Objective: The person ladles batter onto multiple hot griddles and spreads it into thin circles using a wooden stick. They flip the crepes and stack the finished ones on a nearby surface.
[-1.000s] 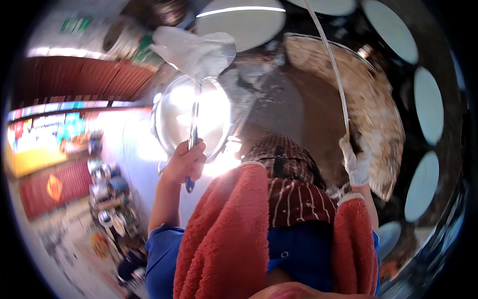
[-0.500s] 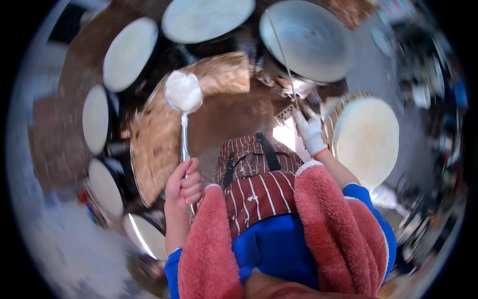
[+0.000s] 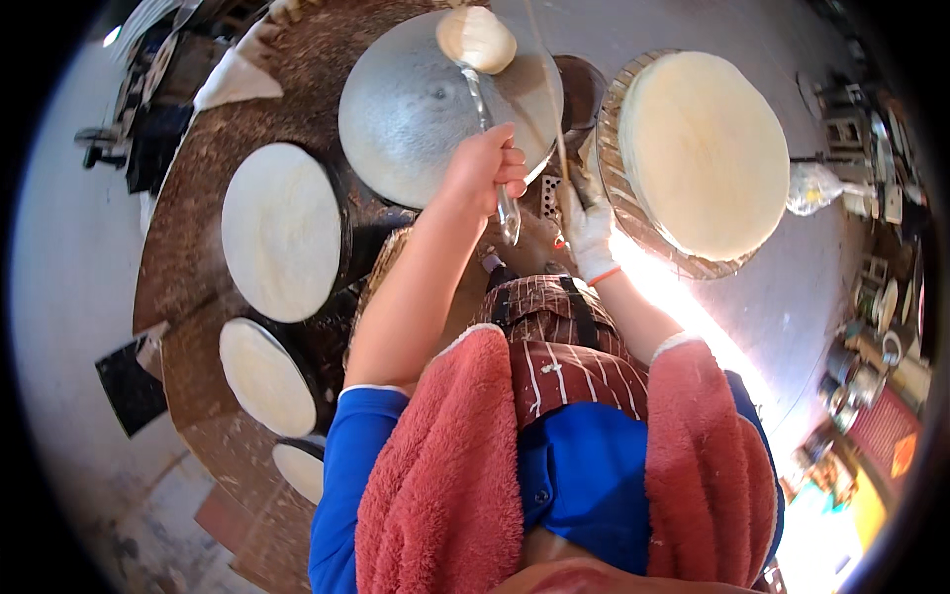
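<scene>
My left hand (image 3: 485,168) is closed around the handle of a metal ladle (image 3: 479,94), whose bowl is full of pale batter (image 3: 477,40). The ladle's bowl is above the far part of a round grey griddle (image 3: 396,124), which has no flatbread on it. My right hand (image 3: 591,226), in a white glove with dark fingers, grips a long thin stick (image 3: 546,74) that points away from me. Beside this hand, on the right, a thick stack of round pale flatbreads (image 3: 705,153) lies on a slatted round tray (image 3: 616,163).
Several griddles carrying round pale flatbreads (image 3: 282,233) curve along the left on a brown surface (image 3: 183,228). A white cloth (image 3: 236,81) lies at the far left edge. A dark pot (image 3: 579,89) stands between the griddle and the tray. Clutter lines the right side.
My view has turned, so the griddles and the stack appear shifted. My left hand has reached forward and right, bringing the filled ladle over the grey griddle. My right hand still holds the stick.
</scene>
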